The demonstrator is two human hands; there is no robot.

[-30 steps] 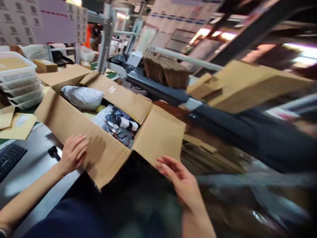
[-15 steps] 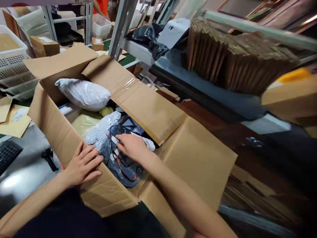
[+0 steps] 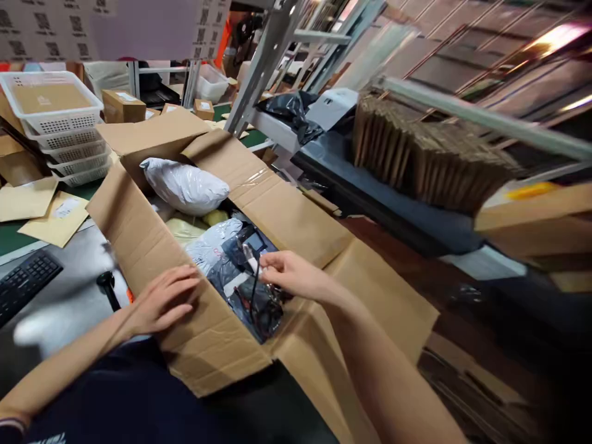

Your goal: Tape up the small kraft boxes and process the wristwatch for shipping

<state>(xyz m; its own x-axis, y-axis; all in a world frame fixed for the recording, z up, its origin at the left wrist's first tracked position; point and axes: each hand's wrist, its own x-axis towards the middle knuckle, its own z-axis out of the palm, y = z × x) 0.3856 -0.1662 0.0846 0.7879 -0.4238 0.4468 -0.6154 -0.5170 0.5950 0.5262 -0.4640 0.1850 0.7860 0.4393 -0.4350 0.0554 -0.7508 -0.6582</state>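
Note:
A large open cardboard box [image 3: 143, 240] stands in front of me, its flaps folded outward. My left hand [image 3: 169, 299] lies on the box's near side, fingers stretched out, with nothing in it. Over the contents, my right hand [image 3: 282, 271] pinches a dark cable [image 3: 254, 290] that has a pale end piece; the cable hangs down into the box. Beneath it are dark plastic-wrapped packages [image 3: 266, 317]. Farther back in the box lie a pale grey bag [image 3: 215, 240], a yellowish bag [image 3: 185, 229] and a plump white mailer bag [image 3: 185, 185].
Left of the box are a keyboard [image 3: 28, 280], a black handheld scanner [image 3: 108, 290], yellow envelopes [image 3: 60, 216] and stacked white baskets [image 3: 55, 123]. A metal post [image 3: 263, 68] rises behind. To the right, a shelf holds a row of folded brown cardboard [image 3: 430, 154].
My right hand has lifted and drawn back to the right with the cable. My left hand stays on the box's side. The view has shifted, showing more on the left.

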